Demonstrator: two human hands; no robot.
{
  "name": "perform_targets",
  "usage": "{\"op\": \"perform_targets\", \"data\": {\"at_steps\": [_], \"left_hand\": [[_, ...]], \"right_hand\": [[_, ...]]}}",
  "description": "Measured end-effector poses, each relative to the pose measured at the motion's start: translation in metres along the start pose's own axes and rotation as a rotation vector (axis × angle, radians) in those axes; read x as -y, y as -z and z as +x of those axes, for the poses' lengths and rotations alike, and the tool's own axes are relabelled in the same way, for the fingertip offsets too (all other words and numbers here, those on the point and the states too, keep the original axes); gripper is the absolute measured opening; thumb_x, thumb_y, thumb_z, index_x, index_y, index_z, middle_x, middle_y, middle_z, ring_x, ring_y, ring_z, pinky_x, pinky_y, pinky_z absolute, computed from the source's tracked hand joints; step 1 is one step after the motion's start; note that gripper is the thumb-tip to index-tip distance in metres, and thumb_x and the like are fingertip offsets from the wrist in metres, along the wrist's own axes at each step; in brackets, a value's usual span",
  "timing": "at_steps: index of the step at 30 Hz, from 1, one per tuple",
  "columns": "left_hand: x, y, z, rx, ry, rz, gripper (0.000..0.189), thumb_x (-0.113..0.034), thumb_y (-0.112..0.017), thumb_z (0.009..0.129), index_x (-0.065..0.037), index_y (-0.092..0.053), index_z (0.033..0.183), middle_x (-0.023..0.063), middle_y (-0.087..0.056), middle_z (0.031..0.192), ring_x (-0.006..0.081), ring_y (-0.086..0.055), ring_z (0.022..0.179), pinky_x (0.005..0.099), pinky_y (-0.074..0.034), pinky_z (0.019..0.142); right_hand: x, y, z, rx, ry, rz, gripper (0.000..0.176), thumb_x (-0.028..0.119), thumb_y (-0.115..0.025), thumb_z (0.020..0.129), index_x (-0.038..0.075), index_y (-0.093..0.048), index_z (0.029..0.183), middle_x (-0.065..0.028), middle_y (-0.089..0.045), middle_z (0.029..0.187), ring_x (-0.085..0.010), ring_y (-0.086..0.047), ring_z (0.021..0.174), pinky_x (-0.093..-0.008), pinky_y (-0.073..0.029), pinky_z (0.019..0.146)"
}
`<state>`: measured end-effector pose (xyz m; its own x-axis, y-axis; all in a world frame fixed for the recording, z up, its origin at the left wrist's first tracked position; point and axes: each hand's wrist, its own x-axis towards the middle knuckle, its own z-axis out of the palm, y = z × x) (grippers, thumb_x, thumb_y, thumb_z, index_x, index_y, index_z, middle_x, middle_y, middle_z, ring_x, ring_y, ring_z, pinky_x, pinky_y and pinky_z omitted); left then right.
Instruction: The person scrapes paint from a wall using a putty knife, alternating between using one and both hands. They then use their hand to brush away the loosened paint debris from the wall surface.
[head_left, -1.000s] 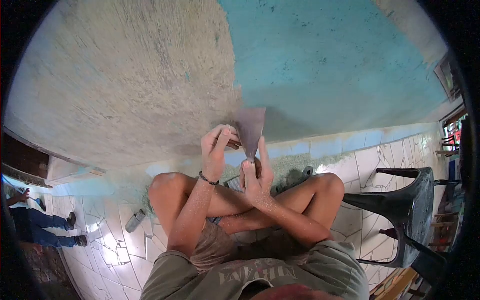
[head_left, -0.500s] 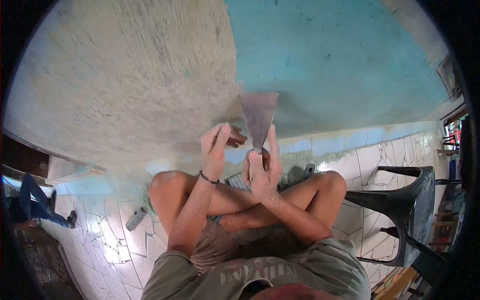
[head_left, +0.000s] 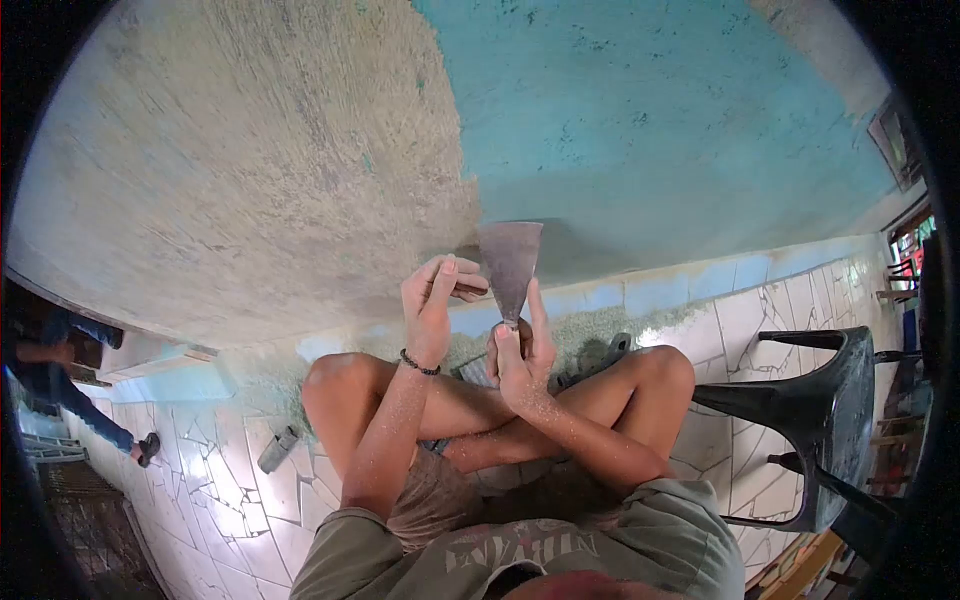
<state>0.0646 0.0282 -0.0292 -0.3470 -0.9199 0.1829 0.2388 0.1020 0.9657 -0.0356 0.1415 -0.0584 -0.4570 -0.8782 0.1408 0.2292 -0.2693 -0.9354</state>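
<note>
My right hand (head_left: 520, 365) is wrapped round the handle of a putty knife (head_left: 511, 262), thumb on top and index finger stretched along its edge. Its wide, dusty metal blade points up, in front of the wall near the ragged border between bare plaster (head_left: 270, 160) and turquoise paint (head_left: 650, 130). Most of the handle is hidden in the hand. My left hand (head_left: 432, 298) hangs just left of the blade, fingers loosely bent, thumb raised, nothing visible in it. Pale dust covers both hands and forearms.
My crossed legs rest on the broken-tile floor (head_left: 225, 480), close to the wall's foot. A black chair (head_left: 835, 430) lies to the right. A grey cylinder (head_left: 278, 450) is left of my knee. At far left, a person's leg (head_left: 100, 420) shows.
The putty knife and my right hand have come down slightly, away from the paint border. My left hand's fingers have shifted a little. The person at far left has moved.
</note>
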Motion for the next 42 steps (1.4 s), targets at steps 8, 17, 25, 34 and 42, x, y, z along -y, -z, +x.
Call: {"op": "perform_targets", "data": {"at_steps": [8,17,25,34,42], "left_hand": [[0.002,-0.001,0.001,-0.051,-0.058,0.010,0.042,-0.030,-0.050,0.109,0.006,-0.068,0.099,0.0139,-0.075,0.082,0.0169,-0.069,0.075,0.0293,-0.054,0.069],[0.009,0.007,0.000,-0.284,-0.184,0.115,0.036,-0.025,-0.053,0.109,0.002,-0.067,0.090,0.0059,-0.065,0.064,0.0096,-0.060,0.059,0.0260,-0.047,0.056],[0.000,-0.005,-0.002,-0.300,-0.156,0.176,0.031,-0.020,-0.063,0.105,0.000,-0.066,0.082,0.0019,-0.062,0.060,0.0065,-0.056,0.053,0.0232,-0.043,0.052],[0.011,0.003,-0.004,-0.126,-0.260,0.033,0.037,-0.021,-0.061,0.104,0.002,-0.063,0.074,0.0063,-0.062,0.059,0.0087,-0.056,0.053,0.0245,-0.043,0.053],[0.007,0.007,-0.011,-0.107,-0.239,0.013,0.035,-0.020,-0.060,0.103,0.003,-0.063,0.077,0.0071,-0.062,0.060,0.0129,-0.061,0.058,0.0274,-0.049,0.060]], "right_hand": [[-0.016,0.010,-0.002,0.023,-0.014,-0.041,0.069,0.009,-0.050,0.105,0.004,-0.017,0.165,0.0011,-0.054,0.070,-0.0056,-0.044,0.051,-0.0245,-0.040,0.046],[-0.015,0.006,0.001,0.035,-0.007,-0.007,0.071,0.010,-0.051,0.106,0.007,-0.014,0.166,0.0006,-0.054,0.068,-0.0059,-0.045,0.050,-0.0238,-0.040,0.046],[0.007,-0.001,0.003,0.028,-0.093,0.034,0.072,0.011,-0.053,0.105,0.009,-0.015,0.166,-0.0012,-0.059,0.075,-0.0052,-0.046,0.051,-0.0225,-0.040,0.046],[0.057,-0.023,0.020,0.010,0.065,0.005,0.070,0.009,-0.052,0.104,0.007,-0.017,0.166,-0.0004,-0.054,0.069,-0.0050,-0.044,0.051,-0.0233,-0.039,0.044],[0.068,-0.038,0.011,-0.012,0.071,0.049,0.071,0.008,-0.051,0.104,0.004,-0.014,0.165,-0.0023,-0.056,0.074,-0.0053,-0.045,0.049,-0.0232,-0.038,0.041]]}}
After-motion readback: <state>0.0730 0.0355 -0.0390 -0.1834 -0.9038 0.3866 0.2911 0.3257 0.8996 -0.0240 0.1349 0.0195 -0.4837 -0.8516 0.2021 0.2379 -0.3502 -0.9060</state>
